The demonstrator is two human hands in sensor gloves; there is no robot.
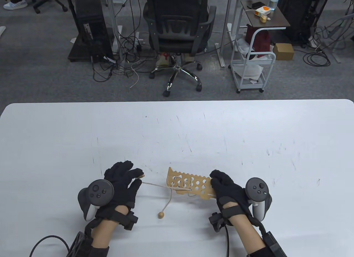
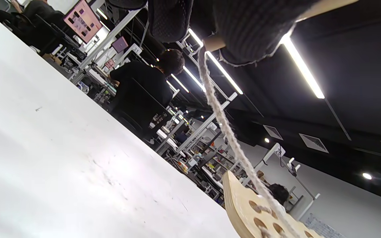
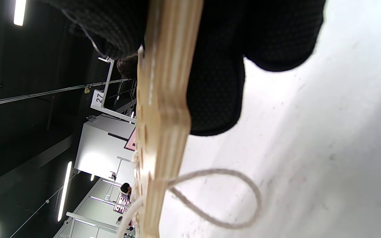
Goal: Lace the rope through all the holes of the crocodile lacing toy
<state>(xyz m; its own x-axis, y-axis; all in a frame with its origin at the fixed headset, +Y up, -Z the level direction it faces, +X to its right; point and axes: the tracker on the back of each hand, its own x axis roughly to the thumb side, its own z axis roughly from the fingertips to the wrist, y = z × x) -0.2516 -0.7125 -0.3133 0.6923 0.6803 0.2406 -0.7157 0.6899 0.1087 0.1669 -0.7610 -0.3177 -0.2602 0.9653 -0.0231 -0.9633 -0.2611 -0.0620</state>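
To do this step well, I think the left hand point(image 1: 121, 182) should pull the rope point(image 1: 155, 184) slowly and straight out to the side, so the loose loop under the board slides snug and does not knot. The right hand point(image 1: 225, 189) should hold the board steady while that happens.

The left hand has its fingers closed on the wooden needle point(image 1: 138, 175) at the rope's end, pinching it tight. From there the rope runs in a tight line to the crocodile toy point(image 1: 188, 183).

The right hand is clamped on the right end of the crocodile toy, fingers on one face and thumb on the other. The toy is lifted a little above the white desk point(image 1: 177, 129), near its front edge, between the two hands. Only a few holes at its left end have rope in them. A wooden bead point(image 1: 161, 215) hangs from the rope's other end.
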